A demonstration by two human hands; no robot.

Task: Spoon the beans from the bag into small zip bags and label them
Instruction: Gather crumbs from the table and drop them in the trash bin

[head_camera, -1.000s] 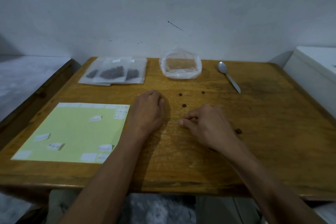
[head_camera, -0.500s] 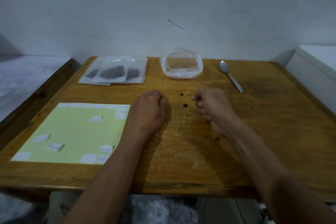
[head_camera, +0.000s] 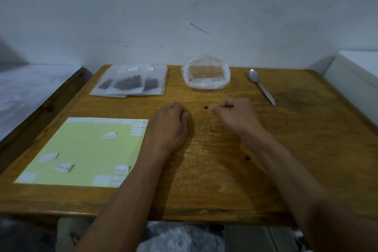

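With the filled zip bags (head_camera: 131,82) far left and the big bag (head_camera: 205,76) apparently empty, cleanup seems underway: the curled right hand (head_camera: 235,114) (contents hidden) should next pinch the stray bean (head_camera: 206,107), while the left hand (head_camera: 170,123) rests loosely curled on the bench (head_camera: 306,149).

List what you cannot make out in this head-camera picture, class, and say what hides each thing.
- Writing on the labels, head view: too small and blurred to read.
- What the right hand holds, if anything: hidden by its curled fingers.
- Under the left hand: covered by the hand.
- Whether beans remain in the big bag: plastic glare, unclear.
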